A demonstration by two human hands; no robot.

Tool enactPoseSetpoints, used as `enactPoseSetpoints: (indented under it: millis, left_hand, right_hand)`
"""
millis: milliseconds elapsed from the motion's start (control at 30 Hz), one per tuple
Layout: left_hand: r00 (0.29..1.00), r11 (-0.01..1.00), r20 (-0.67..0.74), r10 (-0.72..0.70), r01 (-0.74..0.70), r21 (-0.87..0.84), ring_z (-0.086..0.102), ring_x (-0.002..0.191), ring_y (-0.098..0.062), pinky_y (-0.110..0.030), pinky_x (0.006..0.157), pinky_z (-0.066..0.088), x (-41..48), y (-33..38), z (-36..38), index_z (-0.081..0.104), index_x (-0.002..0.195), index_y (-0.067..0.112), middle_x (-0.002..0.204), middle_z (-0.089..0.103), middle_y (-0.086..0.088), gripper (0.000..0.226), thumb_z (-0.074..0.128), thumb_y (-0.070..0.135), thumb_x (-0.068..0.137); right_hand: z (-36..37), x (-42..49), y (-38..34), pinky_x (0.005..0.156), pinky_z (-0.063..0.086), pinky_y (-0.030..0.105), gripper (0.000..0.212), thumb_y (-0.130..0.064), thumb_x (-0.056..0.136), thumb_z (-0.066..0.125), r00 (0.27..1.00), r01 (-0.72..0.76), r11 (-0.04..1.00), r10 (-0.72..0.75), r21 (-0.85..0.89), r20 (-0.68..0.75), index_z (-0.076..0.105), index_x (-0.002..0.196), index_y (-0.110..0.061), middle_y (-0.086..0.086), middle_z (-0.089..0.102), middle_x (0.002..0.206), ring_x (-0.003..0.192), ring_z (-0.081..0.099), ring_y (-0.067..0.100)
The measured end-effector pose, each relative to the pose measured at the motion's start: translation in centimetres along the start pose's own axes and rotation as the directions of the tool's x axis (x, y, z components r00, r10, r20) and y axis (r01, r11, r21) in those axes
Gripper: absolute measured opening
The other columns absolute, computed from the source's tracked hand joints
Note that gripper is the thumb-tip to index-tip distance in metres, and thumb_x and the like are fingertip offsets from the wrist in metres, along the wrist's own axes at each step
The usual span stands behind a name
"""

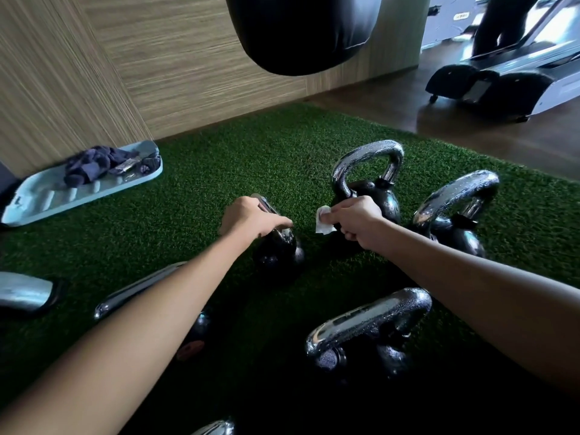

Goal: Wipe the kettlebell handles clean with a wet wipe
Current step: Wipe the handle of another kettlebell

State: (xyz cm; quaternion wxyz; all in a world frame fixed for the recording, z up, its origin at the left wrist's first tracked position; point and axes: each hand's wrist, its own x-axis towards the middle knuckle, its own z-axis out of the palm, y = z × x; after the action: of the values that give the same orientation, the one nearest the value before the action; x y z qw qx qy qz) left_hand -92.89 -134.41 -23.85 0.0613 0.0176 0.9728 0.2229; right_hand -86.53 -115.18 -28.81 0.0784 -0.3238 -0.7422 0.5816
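Several black kettlebells with chrome handles stand on green turf [219, 171]. My left hand [248, 216] grips the chrome handle of a small kettlebell [279, 251] in the middle. My right hand [354, 221] pinches a crumpled white wet wipe [323, 219], held just right of that handle and in front of a larger kettlebell [370, 171]. Another kettlebell [455, 211] stands to the right, and one more [367, 334] sits near me. A further chrome handle [131, 291] shows beneath my left forearm.
A pale blue tray [53, 196] with dark cloth [94, 164] lies at the left by the wooden wall. A black punching bag [301, 29] hangs overhead. A treadmill [502, 86] stands on the wooden floor at the back right. A grey padded object [25, 293] lies at the left edge.
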Motion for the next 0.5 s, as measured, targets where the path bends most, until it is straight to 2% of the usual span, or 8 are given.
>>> enactPoseSetpoints:
  millis: [100, 167, 233, 300, 333, 367, 433, 500]
  left_hand:
    - [0.999, 1.000, 0.043, 0.009, -0.009, 0.000, 0.054, 0.066, -0.009, -0.021, 0.048, 0.035, 0.3, 0.1, -0.8, 0.068, 0.093, 0.020, 0.092, 0.069, 0.005, 0.059, 0.090, 0.061, 0.057]
    - [0.996, 1.000, 0.084, 0.021, -0.021, -0.005, 0.054, 0.072, -0.007, -0.022, 0.052, 0.038, 0.6, -0.9, -1.7, 0.067, 0.117, 0.020, 0.104, 0.065, 0.007, 0.071, 0.091, 0.056, 0.061]
    - [0.984, 0.997, 0.170, 0.058, -0.049, -0.057, 0.058, 0.088, -0.009, -0.023, 0.062, 0.042, 1.2, -2.7, -2.6, 0.057, 0.140, 0.027, 0.127, 0.064, 0.004, 0.089, 0.091, 0.052, 0.061]
    - [0.951, 0.987, 0.286, 0.122, -0.086, -0.135, 0.060, 0.118, -0.016, -0.030, 0.093, 0.047, 1.7, -4.3, -3.5, 0.052, 0.144, 0.034, 0.144, 0.058, -0.001, 0.099, 0.092, 0.049, 0.055]
    - [0.934, 0.985, 0.327, 0.142, -0.101, -0.140, 0.056, 0.129, -0.019, -0.038, 0.109, 0.042, 1.9, -4.8, -3.8, 0.053, 0.143, 0.036, 0.146, 0.057, -0.003, 0.100, 0.091, 0.050, 0.052]
    - [0.921, 0.985, 0.357, 0.154, -0.115, -0.126, 0.053, 0.134, -0.020, -0.044, 0.117, 0.035, 2.0, -5.0, -4.1, 0.053, 0.142, 0.038, 0.147, 0.056, -0.003, 0.099, 0.090, 0.051, 0.052]
    - [0.906, 0.985, 0.387, 0.174, -0.152, -0.087, 0.050, 0.138, -0.021, -0.047, 0.120, 0.029, 2.0, -4.9, -4.3, 0.050, 0.144, 0.039, 0.148, 0.055, -0.001, 0.096, 0.088, 0.053, 0.057]
    - [0.901, 0.980, 0.386, 0.199, -0.192, -0.057, 0.051, 0.137, -0.020, -0.042, 0.117, 0.031, 2.1, -4.2, -4.3, 0.048, 0.146, 0.036, 0.148, 0.055, 0.000, 0.092, 0.087, 0.050, 0.064]
  right_hand:
    - [-0.2, 0.2, 0.4, 0.040, 0.037, 0.020, 0.018, -0.021, 0.072, 0.093, 1.000, 0.007, 1.000, -0.007, 0.024, 0.007, 0.075, 0.075, -0.015, 0.001, 0.057, 0.052, 0.042, 0.040, 0.011]
    - [-0.4, 0.4, 0.7, 0.039, 0.036, 0.020, 0.020, -0.021, 0.071, 0.093, 1.000, 0.006, 0.999, -0.006, 0.035, 0.010, 0.077, 0.079, -0.014, 0.001, 0.056, 0.051, 0.042, 0.040, 0.011]
    - [-0.4, 0.6, 0.9, 0.039, 0.036, 0.019, 0.020, -0.021, 0.071, 0.093, 1.000, 0.012, 0.999, -0.013, 0.041, 0.011, 0.078, 0.082, -0.014, 0.001, 0.056, 0.051, 0.041, 0.040, 0.011]
    - [-0.2, 0.7, 0.9, 0.039, 0.037, 0.020, 0.020, -0.022, 0.071, 0.093, 1.000, 0.027, 0.999, -0.027, 0.044, 0.011, 0.078, 0.082, -0.015, 0.001, 0.057, 0.052, 0.041, 0.040, 0.011]
    - [0.2, 0.6, 0.8, 0.039, 0.037, 0.020, 0.019, -0.022, 0.071, 0.093, 0.999, 0.036, 0.999, -0.036, 0.037, 0.015, 0.078, 0.081, -0.016, 0.002, 0.058, 0.054, 0.042, 0.040, 0.011]
    - [0.7, 0.6, 0.6, 0.040, 0.038, 0.021, 0.019, -0.022, 0.071, 0.093, 0.999, 0.045, 0.999, -0.046, 0.024, 0.023, 0.077, 0.080, -0.018, 0.002, 0.059, 0.056, 0.043, 0.040, 0.011]
    - [2.1, 0.5, 0.3, 0.041, 0.039, 0.022, 0.019, -0.023, 0.070, 0.094, 0.998, 0.058, 0.998, -0.059, 0.004, 0.039, 0.077, 0.079, -0.020, 0.001, 0.061, 0.057, 0.043, 0.041, 0.010]
    - [3.5, 0.7, -0.1, 0.042, 0.040, 0.022, 0.020, -0.024, 0.070, 0.094, 0.995, 0.081, 0.997, -0.080, -0.009, 0.054, 0.077, 0.080, -0.019, -0.001, 0.062, 0.056, 0.043, 0.043, 0.009]
